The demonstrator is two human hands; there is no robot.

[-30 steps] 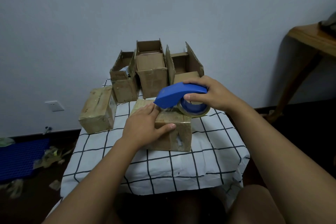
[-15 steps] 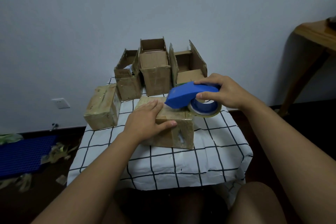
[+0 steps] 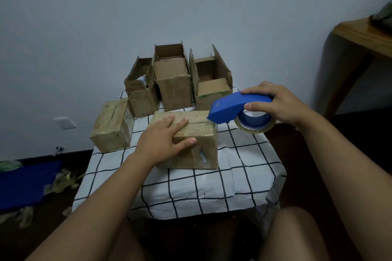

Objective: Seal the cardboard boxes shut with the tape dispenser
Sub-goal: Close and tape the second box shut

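A closed, tape-covered cardboard box [image 3: 197, 146] sits in the middle of the checked tablecloth [image 3: 233, 176]. My left hand [image 3: 163, 140] lies flat on its top left part, fingers straight, thumb over the front edge. My right hand [image 3: 277, 101] grips the blue tape dispenser [image 3: 231, 108] with its tape roll [image 3: 255, 124]; the dispenser's nose is at the box's top right corner. Behind stand three open boxes: left [image 3: 141, 95], middle [image 3: 171, 82], right [image 3: 212, 87]. A taped box [image 3: 112, 127] lies at the left.
A wooden table [image 3: 364, 36] stands at the right by the wall. A blue mat [image 3: 25, 184] and crumpled tape scraps [image 3: 63, 182] lie on the dark floor at the left. A wall socket [image 3: 64, 123] sits low on the wall. My knees show below the table's front edge.
My right hand has drawn the dispenser rightward, from over the box's top to its right corner. My left hand stays pressed on the box.
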